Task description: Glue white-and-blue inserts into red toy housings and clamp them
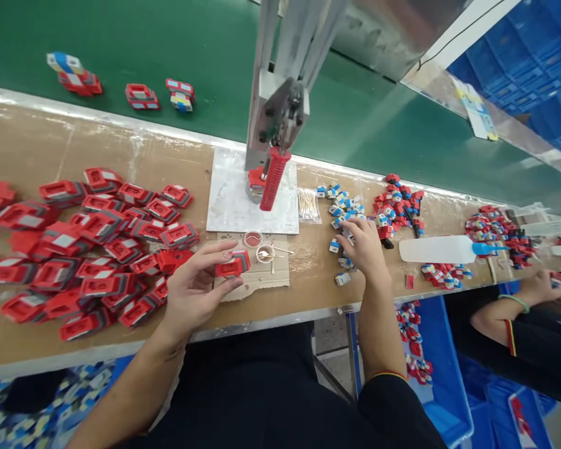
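Observation:
My left hand (196,287) is closed on a red and grey plastic toy car part (234,264), pinched between thumb and fingers above a torn piece of cardboard (257,284). On that cardboard stand a small cup of red paste (253,239) and another small cup (264,254) with cotton swabs lying in and beside it. My right hand (365,249) reaches over a scatter of small white-and-blue block parts (343,201). Its thumb and fingers are apart at the pieces, and I see nothing held between them.
A metal press with a red handle (275,179) stands on a pale plate (224,209). Many red parts (103,227) lie heaped at left. Swabs (308,204), a squeeze bottle (437,249) and red pieces (395,202) are rightward. A co-worker's hand (540,287) works at far right.

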### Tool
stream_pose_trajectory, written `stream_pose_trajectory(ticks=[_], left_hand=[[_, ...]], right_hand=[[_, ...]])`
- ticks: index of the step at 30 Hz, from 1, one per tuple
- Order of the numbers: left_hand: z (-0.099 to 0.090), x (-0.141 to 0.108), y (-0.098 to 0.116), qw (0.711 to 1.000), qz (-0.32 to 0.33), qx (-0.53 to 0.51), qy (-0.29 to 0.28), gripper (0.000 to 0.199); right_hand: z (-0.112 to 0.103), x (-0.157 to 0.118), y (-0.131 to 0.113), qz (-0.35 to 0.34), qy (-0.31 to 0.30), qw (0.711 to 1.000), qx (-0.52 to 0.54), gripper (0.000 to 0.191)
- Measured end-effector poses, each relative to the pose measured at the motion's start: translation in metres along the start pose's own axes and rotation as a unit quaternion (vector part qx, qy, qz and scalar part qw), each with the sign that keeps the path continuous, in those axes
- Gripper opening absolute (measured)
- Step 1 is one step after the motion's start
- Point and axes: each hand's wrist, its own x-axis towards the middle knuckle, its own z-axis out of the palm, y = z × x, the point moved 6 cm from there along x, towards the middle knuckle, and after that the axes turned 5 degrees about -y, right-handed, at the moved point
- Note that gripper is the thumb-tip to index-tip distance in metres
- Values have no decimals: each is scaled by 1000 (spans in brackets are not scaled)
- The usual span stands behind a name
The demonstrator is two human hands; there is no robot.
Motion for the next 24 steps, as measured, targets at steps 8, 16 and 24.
stream_pose_trajectory(ticks=[8,16,24], left_hand=[[-2,-8,-8,990,-113,-59,60,34],[55,-17,18,975,-176,-134,-2,32],[76,-28,21,968,-193,-152,-48,32]], right_hand=[[4,42,2,-30,-70,997,28,20],[3,-61,-83,53,147,737,658,42],[15,-86,-131,96,104,658,740,40]])
